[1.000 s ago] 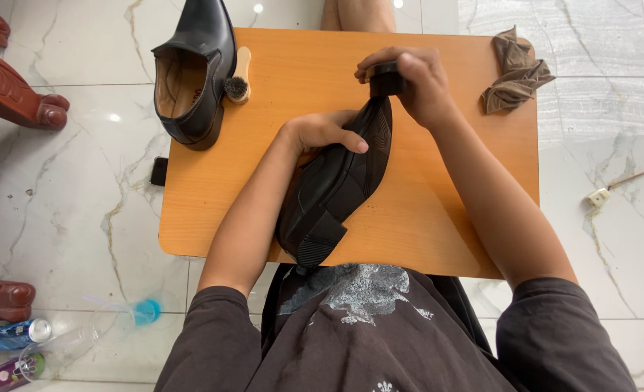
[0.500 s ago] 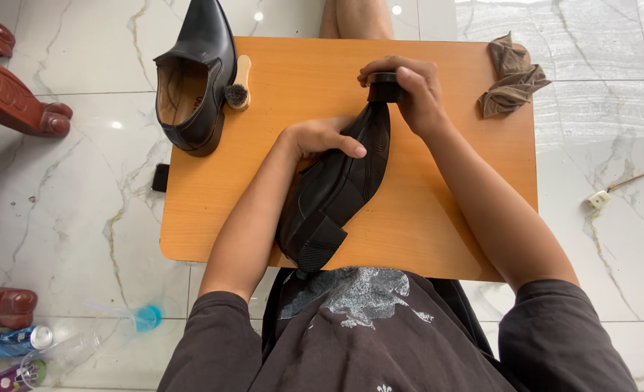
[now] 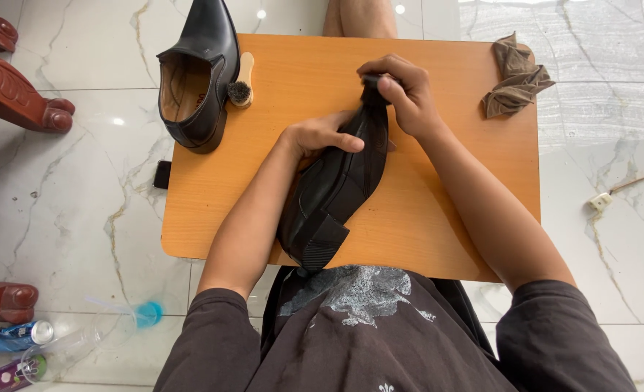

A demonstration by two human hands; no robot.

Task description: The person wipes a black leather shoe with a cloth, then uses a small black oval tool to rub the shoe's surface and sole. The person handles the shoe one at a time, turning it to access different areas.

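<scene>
1. Gripping the black leather ankle boot [image 3: 340,185] with both hands, you hold it over the middle of the orange wooden table [image 3: 452,218], its heel hanging past the near edge.
2. Your left hand [image 3: 322,136] lies curled over the boot's upper, fingers closed against the leather.
3. Your right hand [image 3: 402,91] is closed tight around the boot's toe end.
4. Since half a second ago, both hands have kept their grip and the boot has barely shifted.
5. A second black leather boot [image 3: 195,72] stands at the far left corner, a small wooden brush [image 3: 242,81] just beside it; a crumpled brown cloth [image 3: 514,76] lies at the far right corner.
</scene>
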